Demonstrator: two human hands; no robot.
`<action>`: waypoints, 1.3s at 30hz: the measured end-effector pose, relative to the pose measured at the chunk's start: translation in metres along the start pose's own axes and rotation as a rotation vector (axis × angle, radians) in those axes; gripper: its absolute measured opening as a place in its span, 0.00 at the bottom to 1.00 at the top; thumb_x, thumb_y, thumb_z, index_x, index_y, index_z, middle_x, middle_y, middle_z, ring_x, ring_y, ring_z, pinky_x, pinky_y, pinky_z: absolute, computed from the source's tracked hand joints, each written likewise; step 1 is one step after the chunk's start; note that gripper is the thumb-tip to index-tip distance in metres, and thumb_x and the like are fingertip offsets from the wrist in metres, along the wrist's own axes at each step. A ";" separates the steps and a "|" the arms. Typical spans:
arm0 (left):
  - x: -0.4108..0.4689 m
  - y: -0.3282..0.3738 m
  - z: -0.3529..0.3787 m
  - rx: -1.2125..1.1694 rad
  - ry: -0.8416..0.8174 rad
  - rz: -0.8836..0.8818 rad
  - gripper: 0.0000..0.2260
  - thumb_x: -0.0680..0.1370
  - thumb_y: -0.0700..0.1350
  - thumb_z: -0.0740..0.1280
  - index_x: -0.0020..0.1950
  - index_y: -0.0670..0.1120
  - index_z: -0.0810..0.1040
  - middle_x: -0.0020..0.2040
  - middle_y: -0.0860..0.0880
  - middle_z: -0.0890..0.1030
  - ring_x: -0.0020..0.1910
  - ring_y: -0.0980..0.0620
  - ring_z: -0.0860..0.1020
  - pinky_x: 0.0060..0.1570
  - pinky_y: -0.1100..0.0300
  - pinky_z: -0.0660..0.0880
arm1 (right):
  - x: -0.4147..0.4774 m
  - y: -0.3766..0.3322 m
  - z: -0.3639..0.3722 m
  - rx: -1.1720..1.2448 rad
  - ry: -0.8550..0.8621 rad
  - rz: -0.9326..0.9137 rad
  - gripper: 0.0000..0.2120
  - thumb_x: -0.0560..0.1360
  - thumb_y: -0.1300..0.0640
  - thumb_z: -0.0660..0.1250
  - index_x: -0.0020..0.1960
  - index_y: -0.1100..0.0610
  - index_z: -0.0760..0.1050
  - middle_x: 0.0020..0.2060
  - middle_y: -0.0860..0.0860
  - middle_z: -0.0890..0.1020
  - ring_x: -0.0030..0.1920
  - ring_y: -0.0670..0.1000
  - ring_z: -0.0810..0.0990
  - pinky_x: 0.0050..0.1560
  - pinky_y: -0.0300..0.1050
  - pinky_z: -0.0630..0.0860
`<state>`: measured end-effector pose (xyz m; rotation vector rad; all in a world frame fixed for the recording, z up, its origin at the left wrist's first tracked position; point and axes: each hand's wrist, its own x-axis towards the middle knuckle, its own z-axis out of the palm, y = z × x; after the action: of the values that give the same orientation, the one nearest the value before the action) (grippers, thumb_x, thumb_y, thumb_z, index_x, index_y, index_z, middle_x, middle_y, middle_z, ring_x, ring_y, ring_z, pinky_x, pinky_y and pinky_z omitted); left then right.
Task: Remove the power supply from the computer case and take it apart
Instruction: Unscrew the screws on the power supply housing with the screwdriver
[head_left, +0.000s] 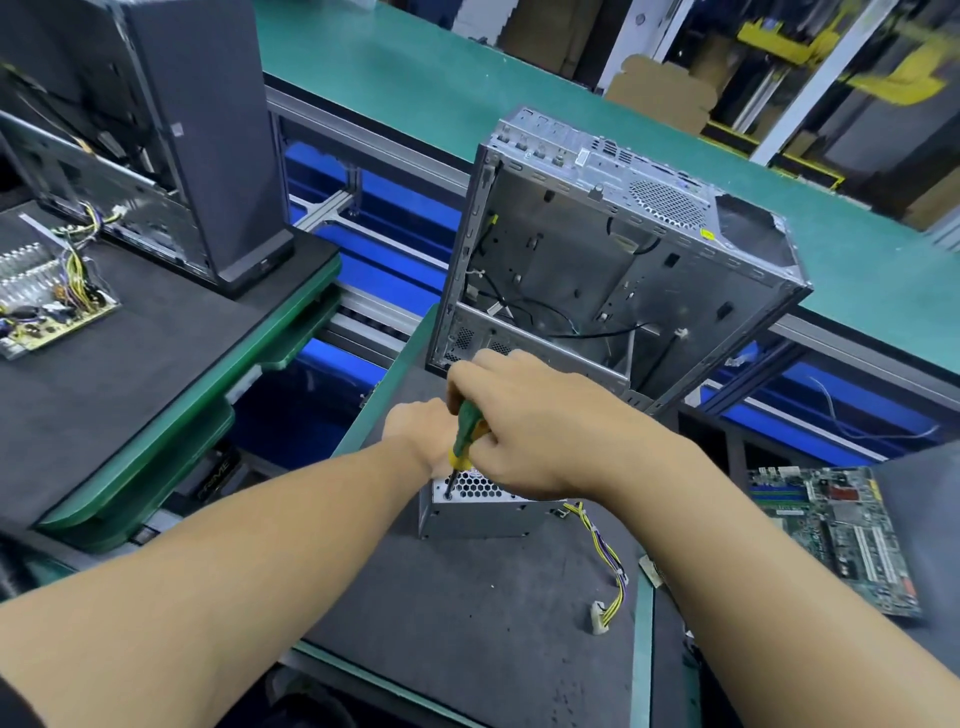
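On the left bench, a bare circuit board (52, 306) trailing wires lies at the left edge, and a black tower (208, 140) stands behind it near the far corner. On the middle bench (467, 623), the left hand (421, 431) sits against the power supply's far left side; its fingers are hidden behind the screwdriver (465, 434), so their state cannot be told. The right hand (524, 426) curls its fingers (467, 379) tightly round the green and yellow handle, tip set in the near left corner of the power supply (478, 512), which lies mid-bench directly beneath both hands. The open case (613, 244) stands just behind at the far edge. Cables (608, 561) trail from the supply's right side toward the near right corner. A motherboard (831, 530) lies on the right bench.
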<state>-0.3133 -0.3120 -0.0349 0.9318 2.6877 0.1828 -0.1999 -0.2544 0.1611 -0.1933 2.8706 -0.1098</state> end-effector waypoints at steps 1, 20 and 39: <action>-0.001 0.001 -0.001 0.009 -0.030 -0.014 0.08 0.79 0.44 0.60 0.50 0.41 0.76 0.57 0.44 0.79 0.62 0.43 0.76 0.56 0.52 0.74 | 0.000 -0.001 0.001 -0.011 0.006 0.024 0.20 0.70 0.39 0.45 0.54 0.48 0.66 0.49 0.46 0.72 0.47 0.52 0.69 0.41 0.48 0.64; -0.063 -0.043 -0.006 -0.734 0.185 0.246 0.18 0.72 0.31 0.62 0.51 0.51 0.82 0.57 0.60 0.75 0.58 0.63 0.72 0.60 0.68 0.67 | 0.004 0.002 0.007 0.042 0.038 0.028 0.07 0.80 0.52 0.54 0.57 0.49 0.68 0.52 0.50 0.72 0.50 0.57 0.74 0.49 0.55 0.74; -0.098 -0.024 0.021 -0.664 0.231 0.162 0.07 0.75 0.45 0.72 0.41 0.57 0.78 0.63 0.62 0.72 0.60 0.63 0.72 0.61 0.66 0.66 | 0.002 0.000 0.013 -0.020 0.063 0.082 0.11 0.78 0.50 0.57 0.58 0.51 0.68 0.55 0.50 0.70 0.55 0.54 0.70 0.45 0.50 0.68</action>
<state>-0.2476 -0.3907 -0.0373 0.9362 2.4493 1.1921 -0.1985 -0.2550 0.1483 -0.0775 2.9386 -0.0728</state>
